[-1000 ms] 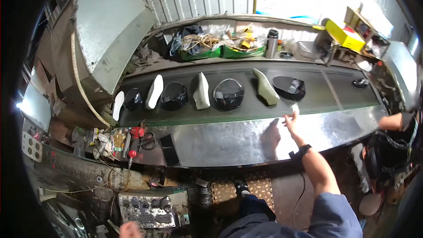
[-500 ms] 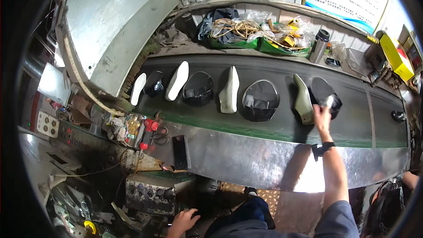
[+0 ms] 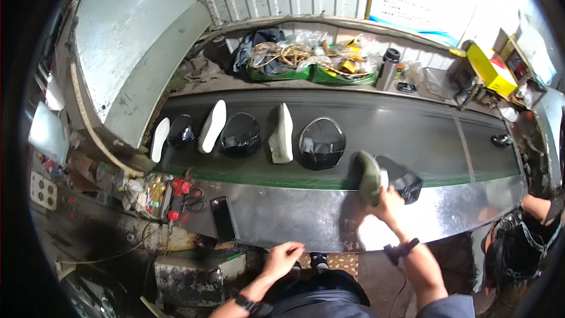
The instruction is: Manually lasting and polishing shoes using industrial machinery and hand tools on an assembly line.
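A dark belt (image 3: 406, 129) runs left to right before me, with a big pale metal hood (image 3: 135, 35) at its left end and a shiny metal ledge (image 3: 294, 206) along its near side. Beyond the far edge sit two cluttered green trays (image 3: 344, 78). On the belt's left half, three black pieces (image 3: 322, 143) alternate with three white shoe lasts (image 3: 282, 135). My right hand (image 3: 388, 209) grasps a pale green shoe last (image 3: 369, 178) over the belt's near edge, right of that row. Just right of it is a black shoe upper (image 3: 409, 185); I cannot tell whether my fingers grip that too. My left hand (image 3: 282, 261) is at the ledge's near edge, fingers half curled; whether they pinch anything I cannot tell. A dark phone (image 3: 223, 219) lies on the ledge's left part. At my right fingertips shows a small white patch (image 3: 384, 176), too blurred to name.
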`<state>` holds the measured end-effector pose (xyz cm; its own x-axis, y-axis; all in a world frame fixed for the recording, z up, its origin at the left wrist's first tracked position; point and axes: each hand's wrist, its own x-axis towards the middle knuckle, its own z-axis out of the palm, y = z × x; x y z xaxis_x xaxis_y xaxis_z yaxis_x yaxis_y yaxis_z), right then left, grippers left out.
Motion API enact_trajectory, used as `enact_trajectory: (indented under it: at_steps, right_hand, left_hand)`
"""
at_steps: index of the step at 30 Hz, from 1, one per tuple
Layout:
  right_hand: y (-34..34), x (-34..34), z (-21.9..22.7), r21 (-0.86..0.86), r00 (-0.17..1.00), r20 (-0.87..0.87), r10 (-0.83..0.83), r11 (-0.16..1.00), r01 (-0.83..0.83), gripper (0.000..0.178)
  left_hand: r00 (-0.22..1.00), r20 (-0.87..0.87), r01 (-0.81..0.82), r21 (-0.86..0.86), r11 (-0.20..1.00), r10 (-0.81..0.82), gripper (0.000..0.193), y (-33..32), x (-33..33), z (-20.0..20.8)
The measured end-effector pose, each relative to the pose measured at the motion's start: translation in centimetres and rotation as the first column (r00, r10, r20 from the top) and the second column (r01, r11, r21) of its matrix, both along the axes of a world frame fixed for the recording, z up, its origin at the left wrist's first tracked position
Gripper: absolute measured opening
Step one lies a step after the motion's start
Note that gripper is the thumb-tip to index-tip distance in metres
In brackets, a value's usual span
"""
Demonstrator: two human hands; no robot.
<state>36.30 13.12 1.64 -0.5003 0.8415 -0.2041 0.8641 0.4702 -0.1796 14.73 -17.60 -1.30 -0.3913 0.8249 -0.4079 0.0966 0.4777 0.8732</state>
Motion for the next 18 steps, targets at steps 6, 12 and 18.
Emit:
enact_trajectory:
  at_steps: [6, 12, 18]
  right_hand:
    - [-13.8, -0.8, 5.2, -0.363, 0.802, -0.507, -0.317, 0.922, 0.135, 0.097]
    - [-10.8, 8.9, 5.7, -0.823, -0.028, -0.556, -0.831, 0.546, 0.153, 0.073]
    - [-8.5, 12.0, -2.8, -0.245, 0.423, -0.723, -0.547, 0.775, 0.583, 0.070]
  left_hand:
    - [-0.009, 0.995, -0.218, -0.101, 0.971, 0.101, 0.080, 10.4, 4.3, -1.0]
    - [0.337, 0.916, -0.154, -0.172, 0.973, 0.215, 0.086, 7.8, 0.2, -0.4]
    - [0.775, 0.581, -0.233, -0.102, 0.967, 0.248, 0.113, 9.7, 3.6, 2.4]
